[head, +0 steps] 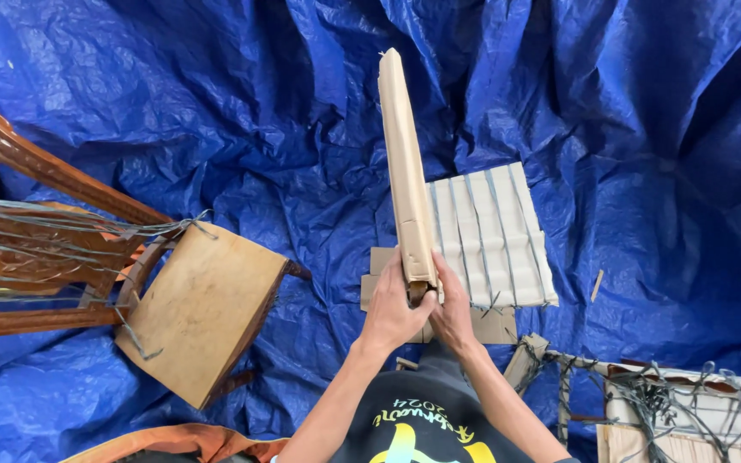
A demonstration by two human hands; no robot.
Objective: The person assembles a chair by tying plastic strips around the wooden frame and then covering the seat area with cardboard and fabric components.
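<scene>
While clasped together low in view, left hand (392, 310) and right hand (454, 310) both wrapped tight around the bottom end of a long cardboard-wrapped piece (406, 171), held upright and rising away. Just beyond the right hand, a white strapped bundle (490, 233) on flat cardboard (492, 326). Off left, a wooden chair (130, 283) on its side; blue tarp (216, 103) beneath.

wooden chair (62, 249) cut off left, strapped frame (688, 411) cropped bottom-right

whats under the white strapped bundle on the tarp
Flat brown cardboard pieces stick out beneath the white strapped bundle, all lying on the blue tarp. How far the cardboard runs underneath is hidden.
</scene>
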